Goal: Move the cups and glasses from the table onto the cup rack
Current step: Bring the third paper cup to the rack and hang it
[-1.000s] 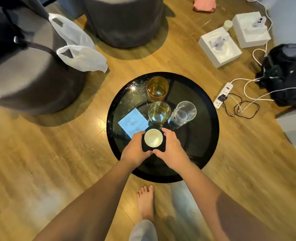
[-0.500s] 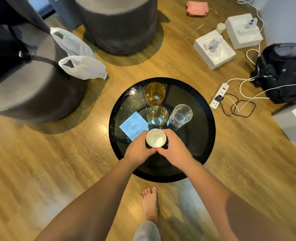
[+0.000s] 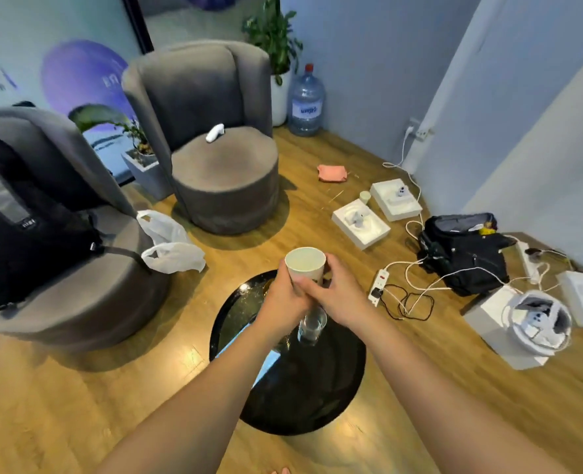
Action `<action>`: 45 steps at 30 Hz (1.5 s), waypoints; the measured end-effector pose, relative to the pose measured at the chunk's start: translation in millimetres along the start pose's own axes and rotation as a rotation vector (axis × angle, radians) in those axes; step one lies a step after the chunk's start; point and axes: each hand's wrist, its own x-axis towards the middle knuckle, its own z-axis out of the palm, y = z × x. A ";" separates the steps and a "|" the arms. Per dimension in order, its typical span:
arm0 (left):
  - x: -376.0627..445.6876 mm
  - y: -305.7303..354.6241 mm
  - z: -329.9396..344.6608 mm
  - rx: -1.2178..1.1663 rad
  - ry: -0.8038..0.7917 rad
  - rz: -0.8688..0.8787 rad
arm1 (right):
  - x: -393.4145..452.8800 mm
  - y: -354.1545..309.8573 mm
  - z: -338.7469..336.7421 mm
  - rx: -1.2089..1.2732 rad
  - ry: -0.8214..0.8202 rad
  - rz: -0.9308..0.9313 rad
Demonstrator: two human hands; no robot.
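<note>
A white cup, pale and empty inside, is held up in the air above the round black glass table. My left hand grips its left side and my right hand wraps its right side and base. A clear glass stands on the table just below my right wrist. My arms hide the other glasses and most of the blue paper. No cup rack is in view.
Two grey armchairs stand at the left and behind the table, the left one with a black backpack and a white plastic bag. On the floor to the right lie white boxes, a power strip with cables and a black bag.
Both hands have lifted the white cup off the table and raised it. My head has tilted up, so the view now takes in the chairs and walls.
</note>
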 end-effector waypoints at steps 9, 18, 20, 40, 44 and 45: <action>-24.1 205.2 -9.5 0.168 0.007 0.419 | -42.7 -128.1 -136.1 -0.031 0.201 -0.193; -53.7 265.8 8.3 0.175 -0.071 0.524 | -94.5 -154.2 -184.0 0.018 0.322 -0.270; -56.1 273.2 12.2 0.174 -0.109 0.536 | -102.6 -153.2 -188.9 0.007 0.350 -0.254; -137.7 339.4 184.6 0.206 -0.589 0.728 | -255.2 -73.7 -314.0 0.039 0.790 -0.066; -193.8 352.6 236.7 0.175 -0.706 0.780 | -329.1 -49.0 -339.5 0.010 0.838 -0.009; -210.1 355.8 250.1 0.166 -0.730 0.793 | -349.4 -43.1 -346.2 -0.005 0.857 -0.003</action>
